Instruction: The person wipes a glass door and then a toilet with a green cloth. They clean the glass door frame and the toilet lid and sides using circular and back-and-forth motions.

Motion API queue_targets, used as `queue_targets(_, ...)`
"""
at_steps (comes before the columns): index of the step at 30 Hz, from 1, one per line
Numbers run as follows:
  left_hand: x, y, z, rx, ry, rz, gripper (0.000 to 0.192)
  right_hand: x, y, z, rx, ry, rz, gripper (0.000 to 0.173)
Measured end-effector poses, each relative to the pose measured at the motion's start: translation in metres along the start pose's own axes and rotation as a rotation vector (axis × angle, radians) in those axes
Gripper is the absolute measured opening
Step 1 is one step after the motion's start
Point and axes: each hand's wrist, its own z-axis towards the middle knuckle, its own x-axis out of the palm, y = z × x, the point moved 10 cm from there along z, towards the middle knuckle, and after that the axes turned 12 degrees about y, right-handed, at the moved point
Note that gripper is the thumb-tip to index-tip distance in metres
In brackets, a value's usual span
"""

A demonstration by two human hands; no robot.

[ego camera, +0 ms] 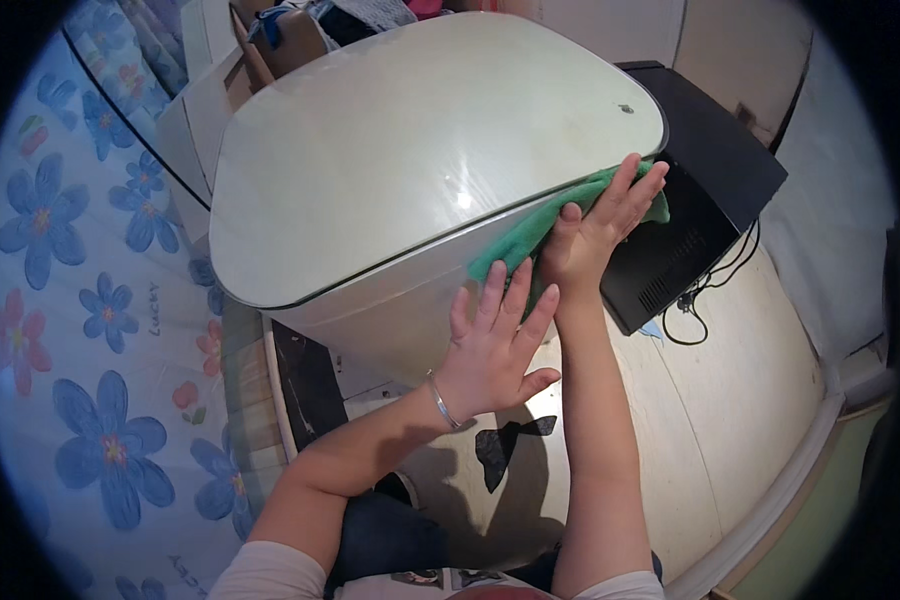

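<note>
A white appliance-like cabinet (420,150) with a glossy rounded top stands before me. Against its near side, just below the top's edge, lies a green cloth (525,236). My right hand (596,225) rests flat on the cloth near the right corner, fingers extended. My left hand (499,341), with a silver bracelet (444,401) at the wrist, is spread near the cloth's lower left end. Its fingertips meet or overlap the cloth's edge; whether they press on it cannot be told.
A black box-shaped appliance (667,217) with a coiled black cable (686,304) stands at the right. A flower-patterned fabric (105,315) covers the left side. Black scraps (497,450) lie on the pale floor. Clothes (360,22) are heaped behind the cabinet.
</note>
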Motion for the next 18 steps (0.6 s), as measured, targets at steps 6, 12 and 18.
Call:
queue_targets(6, -0.056, -0.003, -0.060, 0.098, -0.360, -0.025, 0.075, 0.027, 0.080, -0.014, -0.072, 0.096, 0.005, 0.088)
queue_targets(12, -0.058, 0.045, -0.074, -0.084, -0.375, 0.244, 0.087, 0.051, 0.148, -0.053, -0.283, 0.132, -0.102, 0.067)
queue_targets(18, -0.079, 0.038, -0.012, -0.219, -0.193, 0.407, 0.072, 0.027, 0.086, -0.022, -0.314, 0.120, -0.063, 0.052)
